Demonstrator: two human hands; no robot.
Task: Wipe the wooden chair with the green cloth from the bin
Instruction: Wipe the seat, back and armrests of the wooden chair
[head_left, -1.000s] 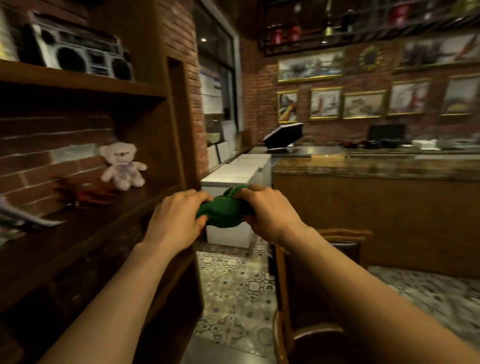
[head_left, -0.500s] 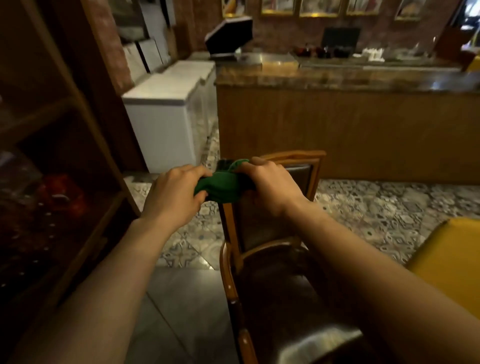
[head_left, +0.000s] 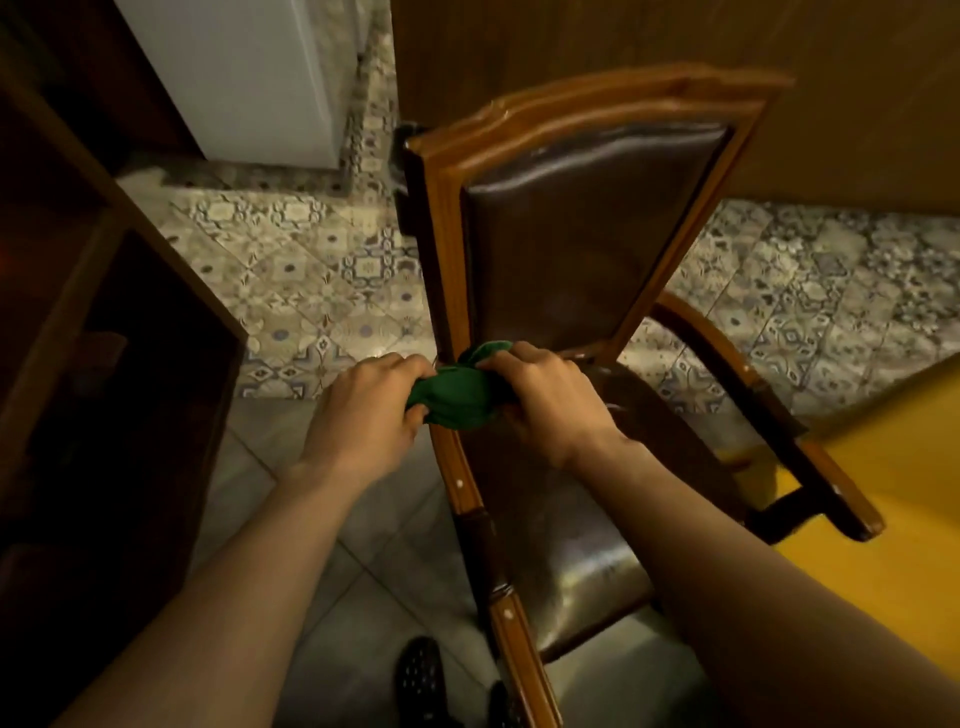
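A bunched green cloth (head_left: 460, 397) is held between both hands in the middle of the head view. My left hand (head_left: 366, 418) grips its left end and my right hand (head_left: 545, 405) grips its right end. Below and behind them stands the wooden chair (head_left: 566, 119), with a carved wooden frame, dark leather back and seat, and wooden armrests. The cloth hovers over the left rear corner of the seat, near the base of the backrest; I cannot tell whether it touches the wood. The bin is out of view.
A dark wooden shelf unit (head_left: 78, 322) rises on the left. A white cabinet (head_left: 244, 73) and a wooden counter front (head_left: 857, 93) stand behind the chair. A yellow surface (head_left: 893, 488) lies at right. Patterned tiles (head_left: 311, 260) cover the floor; my shoe (head_left: 418, 675) shows below.
The view has tilted down from the room to the chair. Both hands, still gripping the cloth, now sit low over the chair's seat by the backrest instead of in front of the counter.
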